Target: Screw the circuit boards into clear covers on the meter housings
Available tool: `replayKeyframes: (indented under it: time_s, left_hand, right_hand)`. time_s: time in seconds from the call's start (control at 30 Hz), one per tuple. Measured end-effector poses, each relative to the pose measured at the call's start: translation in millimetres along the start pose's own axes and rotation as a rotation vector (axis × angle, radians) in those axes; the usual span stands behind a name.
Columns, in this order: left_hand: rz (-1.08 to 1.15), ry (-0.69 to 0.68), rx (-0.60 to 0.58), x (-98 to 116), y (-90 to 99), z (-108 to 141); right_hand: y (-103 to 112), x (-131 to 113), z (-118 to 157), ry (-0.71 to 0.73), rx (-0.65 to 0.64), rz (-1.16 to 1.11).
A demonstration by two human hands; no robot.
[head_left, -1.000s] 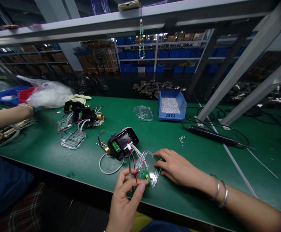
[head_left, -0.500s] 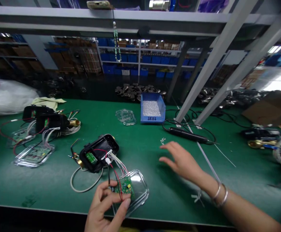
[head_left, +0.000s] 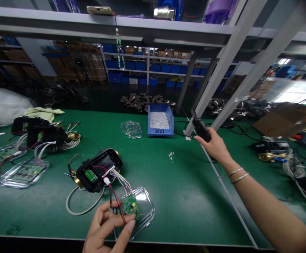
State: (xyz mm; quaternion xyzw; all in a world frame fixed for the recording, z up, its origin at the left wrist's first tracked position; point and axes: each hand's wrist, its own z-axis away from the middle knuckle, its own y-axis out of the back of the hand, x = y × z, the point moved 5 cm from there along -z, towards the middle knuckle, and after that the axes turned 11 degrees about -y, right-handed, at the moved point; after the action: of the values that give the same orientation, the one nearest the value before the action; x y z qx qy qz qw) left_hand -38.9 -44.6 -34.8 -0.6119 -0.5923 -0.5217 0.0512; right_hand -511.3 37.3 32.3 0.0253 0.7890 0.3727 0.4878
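My left hand (head_left: 111,226) pinches a green circuit board (head_left: 128,205) by its edges, with red and black wires running over it. The board lies over a clear plastic cover (head_left: 146,211). White, red and black leads join it to an opened black housing (head_left: 100,168) with a brass fitting. My right hand (head_left: 213,144) is raised at the right, its fingers wrapped round a black electric screwdriver (head_left: 200,128). Several small screws (head_left: 171,155) lie loose on the green mat, left of that hand.
A blue bin (head_left: 160,131) of small screws stands at the back, near two clear covers (head_left: 131,129). More wired housings (head_left: 46,135) lie at the left. Slanted grey posts (head_left: 221,70) rise near my right hand. A cardboard box (head_left: 287,121) is at the right.
My right hand has moved up and right from over the mat and lifted the screwdriver off it. My left hand keeps its pinch on the circuit board. The view has shifted slightly.
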Motion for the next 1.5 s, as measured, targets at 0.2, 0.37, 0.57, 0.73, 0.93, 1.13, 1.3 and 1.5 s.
replayKeyframes:
  time_s: [0.2,0.37,0.57,0.73,0.93,1.13,1.3,1.5]
  left_hand:
    - [0.006,0.093,0.001,13.1,-8.8,-6.4]
    - [-0.045,0.128,0.043,20.4,-9.7,-10.2]
    - [-0.062,0.143,0.05,20.3,-14.2,-10.6]
    - [-0.005,0.183,0.101,20.8,-18.2,-11.6]
    - [0.052,0.262,0.197,25.4,-22.1,-15.0]
    - [0.118,0.322,0.275,36.5,-27.9,-24.7]
    - [0.112,0.32,0.268,36.8,-30.0,-27.0]
    - [0.131,0.269,0.23,33.2,-29.0,-27.8]
  right_hand:
    - [-19.1,-64.0,25.1,0.012,-0.009,-0.665]
    - [-69.6,-81.0,41.2,0.027,-0.079,-0.872]
    - [-87.8,-73.9,45.2,0.054,-0.13,-0.87]
    - [-78.1,-82.0,50.6,0.073,-0.137,-0.881]
    - [-53.4,-135.0,78.2,0.095,-0.177,-1.068]
    - [-46.6,-190.2,123.3,0.02,-0.378,-1.37]
    - [-55.7,-204.0,140.3,0.009,-0.479,-1.48]
    - [-61.3,-200.5,140.9,0.004,-0.525,-1.501]
